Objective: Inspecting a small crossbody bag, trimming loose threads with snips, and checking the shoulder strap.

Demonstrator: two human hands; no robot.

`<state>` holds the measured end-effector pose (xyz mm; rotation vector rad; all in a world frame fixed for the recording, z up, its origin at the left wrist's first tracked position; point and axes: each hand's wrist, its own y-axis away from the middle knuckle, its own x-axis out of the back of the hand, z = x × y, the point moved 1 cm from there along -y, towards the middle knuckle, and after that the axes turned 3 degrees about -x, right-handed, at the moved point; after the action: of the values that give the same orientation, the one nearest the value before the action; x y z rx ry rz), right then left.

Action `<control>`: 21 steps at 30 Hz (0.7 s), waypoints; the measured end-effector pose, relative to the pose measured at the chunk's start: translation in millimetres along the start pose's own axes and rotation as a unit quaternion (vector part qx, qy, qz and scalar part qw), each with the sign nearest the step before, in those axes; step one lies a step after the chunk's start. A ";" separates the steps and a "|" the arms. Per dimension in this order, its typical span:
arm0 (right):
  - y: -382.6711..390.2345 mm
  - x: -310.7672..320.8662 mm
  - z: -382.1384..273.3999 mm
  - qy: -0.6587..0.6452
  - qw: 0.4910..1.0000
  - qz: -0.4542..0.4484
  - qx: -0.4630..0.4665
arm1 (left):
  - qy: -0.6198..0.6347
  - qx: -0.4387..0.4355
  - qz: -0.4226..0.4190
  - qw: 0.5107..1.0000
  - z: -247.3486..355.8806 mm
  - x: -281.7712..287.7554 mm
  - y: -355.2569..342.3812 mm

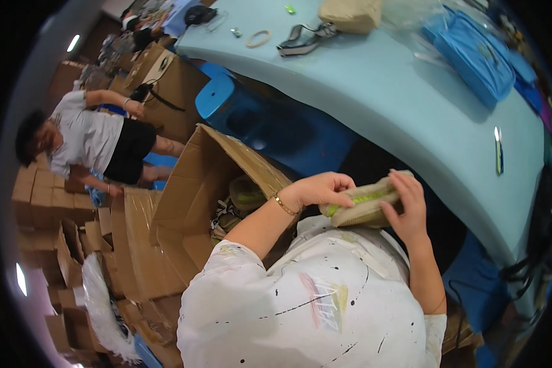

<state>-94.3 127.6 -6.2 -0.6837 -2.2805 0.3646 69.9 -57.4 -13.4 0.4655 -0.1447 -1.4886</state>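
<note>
A beige pouch [363,214] with a bright green zipper [368,197] is held up in front of my body, beside the table edge. My left hand [326,189] is closed on the pouch's left end, thumb and fingers pinched near the end of the zipper. Around the right end wraps my right hand [407,205], its fingers over the top and its thumb on the near side. The palm side of both hands is hidden. To the left of my left forearm, an open cardboard box [181,205] holds several beige-and-green items [245,195].
On the light blue table [374,80] lie thread snips [498,153], a blue bag [472,58], a beige bag [349,13], a grey strap [303,40] and a tape ring [258,38]. A blue stool [212,97] stands beyond the box. At left, a person [95,135] stands among cartons.
</note>
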 end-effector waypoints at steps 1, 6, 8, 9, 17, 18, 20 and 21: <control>0.2 0.5 13.4 -0.039 0.999 -0.002 -0.037 | -0.008 -0.003 -0.003 1.000 2.3 0.2 4.2; 13.8 -5.0 72.4 -0.202 0.962 -0.047 -0.177 | -0.032 -0.003 -0.034 0.999 4.6 5.7 5.4; 19.4 -9.1 88.5 -0.338 0.903 -0.029 -0.265 | -0.032 -0.003 -0.041 0.999 2.5 7.5 4.3; 23.2 -9.9 93.0 -0.373 0.880 -0.045 -0.289 | -0.025 0.002 -0.024 0.999 1.8 7.5 4.1; 40.6 -18.9 82.1 -0.409 0.855 -0.008 -0.318 | -0.065 -0.005 0.071 0.995 -8.6 5.3 -0.4; 42.2 -19.1 81.6 -0.410 0.856 -0.007 -0.314 | -0.086 -0.009 0.068 0.994 -6.1 5.5 -1.2; 47.4 -20.1 80.6 -0.437 0.836 0.024 -0.330 | -0.109 -0.020 0.066 0.992 -5.3 6.0 -3.8; 50.3 -21.8 81.6 -0.455 0.822 0.036 -0.340 | -0.129 -0.030 0.063 0.989 -4.4 6.9 -4.0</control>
<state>-120.4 151.5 -97.9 -1.1156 -3.3656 -0.1853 68.5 -63.3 -20.3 0.2096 -0.3265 -1.4202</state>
